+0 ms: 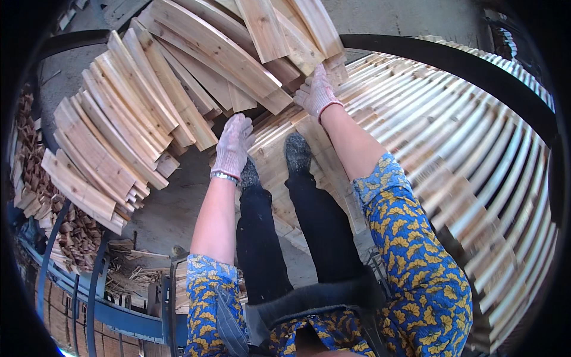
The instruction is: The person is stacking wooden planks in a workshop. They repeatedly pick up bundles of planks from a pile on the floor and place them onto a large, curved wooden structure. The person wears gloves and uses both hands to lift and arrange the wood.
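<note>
Both of my hands wear pale, dirty knitted gloves. My left hand [232, 144] is beside the near ends of the loose wooden boards, its fingers stretched forward and holding nothing that I can see. Farther forward and to the right, my right hand [317, 94] has its fingers around the near end of a wooden board [300, 52]. That board lies in a loose heap with other boards, among them a long plank [220, 50] slanting down toward the space between my hands. The undersides of the boards at my right fingertips are hidden.
Fanned boards [113, 119] lie in a pile at left. Close rows of boards [440, 131] fill the right side, with a dark curved band [452, 65] across them. Wood offcuts [74, 235] are heaped beyond a blue metal rail [128, 324]. My shoes [297, 153] are between the stacks.
</note>
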Available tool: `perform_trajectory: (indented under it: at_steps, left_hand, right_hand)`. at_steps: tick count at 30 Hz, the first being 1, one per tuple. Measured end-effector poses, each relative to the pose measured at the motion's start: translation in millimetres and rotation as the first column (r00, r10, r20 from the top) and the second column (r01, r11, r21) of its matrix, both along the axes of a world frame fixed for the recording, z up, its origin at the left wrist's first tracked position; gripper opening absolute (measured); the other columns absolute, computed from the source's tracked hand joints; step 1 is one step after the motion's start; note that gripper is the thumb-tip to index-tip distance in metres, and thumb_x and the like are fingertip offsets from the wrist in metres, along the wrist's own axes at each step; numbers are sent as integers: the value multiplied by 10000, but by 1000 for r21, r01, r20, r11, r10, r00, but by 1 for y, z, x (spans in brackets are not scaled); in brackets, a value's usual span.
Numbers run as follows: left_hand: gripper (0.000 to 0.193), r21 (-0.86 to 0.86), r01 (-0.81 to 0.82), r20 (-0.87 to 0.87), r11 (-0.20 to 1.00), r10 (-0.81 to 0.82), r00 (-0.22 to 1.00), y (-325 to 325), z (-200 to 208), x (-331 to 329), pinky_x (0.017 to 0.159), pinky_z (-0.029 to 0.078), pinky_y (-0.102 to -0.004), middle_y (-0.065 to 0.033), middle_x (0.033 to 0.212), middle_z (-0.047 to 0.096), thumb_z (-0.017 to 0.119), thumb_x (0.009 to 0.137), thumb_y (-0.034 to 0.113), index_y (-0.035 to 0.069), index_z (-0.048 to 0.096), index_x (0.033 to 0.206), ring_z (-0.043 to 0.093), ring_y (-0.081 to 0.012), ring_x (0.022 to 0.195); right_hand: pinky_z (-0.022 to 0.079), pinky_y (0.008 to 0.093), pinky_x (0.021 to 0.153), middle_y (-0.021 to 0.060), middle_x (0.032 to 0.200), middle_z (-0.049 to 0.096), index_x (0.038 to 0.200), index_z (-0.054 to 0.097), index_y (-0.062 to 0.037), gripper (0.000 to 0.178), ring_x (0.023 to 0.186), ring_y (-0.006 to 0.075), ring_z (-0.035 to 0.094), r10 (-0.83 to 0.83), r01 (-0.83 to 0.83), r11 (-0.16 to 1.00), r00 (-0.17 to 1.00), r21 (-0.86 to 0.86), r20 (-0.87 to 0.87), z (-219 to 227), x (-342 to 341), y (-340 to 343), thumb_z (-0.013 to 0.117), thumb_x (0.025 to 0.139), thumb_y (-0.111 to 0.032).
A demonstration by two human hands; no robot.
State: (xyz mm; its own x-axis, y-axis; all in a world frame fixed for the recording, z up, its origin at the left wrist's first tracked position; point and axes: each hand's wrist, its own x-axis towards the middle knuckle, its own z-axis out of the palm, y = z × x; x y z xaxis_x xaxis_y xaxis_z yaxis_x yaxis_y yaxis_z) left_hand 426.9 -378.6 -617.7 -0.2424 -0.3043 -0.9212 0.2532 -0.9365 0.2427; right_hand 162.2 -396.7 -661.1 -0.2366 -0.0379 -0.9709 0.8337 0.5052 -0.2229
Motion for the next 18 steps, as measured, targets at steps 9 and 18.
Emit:
perform_trajectory:
  at_steps: [9,18]
  left_hand:
    - [841,-59,-124,150,991,132,980,-80,-94,-56,1222,212,-514,-183,1665,165,693,938,406,115,251,1592,156,-353,1544]
    - [572,-144,309,423,940,-224,878,-113,-90,55,1125,424,-456,-103,1464,531,664,963,250,164,468,1493,519,-294,1343]
  right_hand:
    - [315,488,1188,139,1536,452,1519,376,-101,795,1395,324,441,-161,145,949,986,-281,-37,-58,24,-6,521,961,-647]
    - [415,291,1072,165,1424,539,1459,438,45,547,1210,246,575,341,-340,940,940,-16,14,-10,122,17,438,1078,-348]
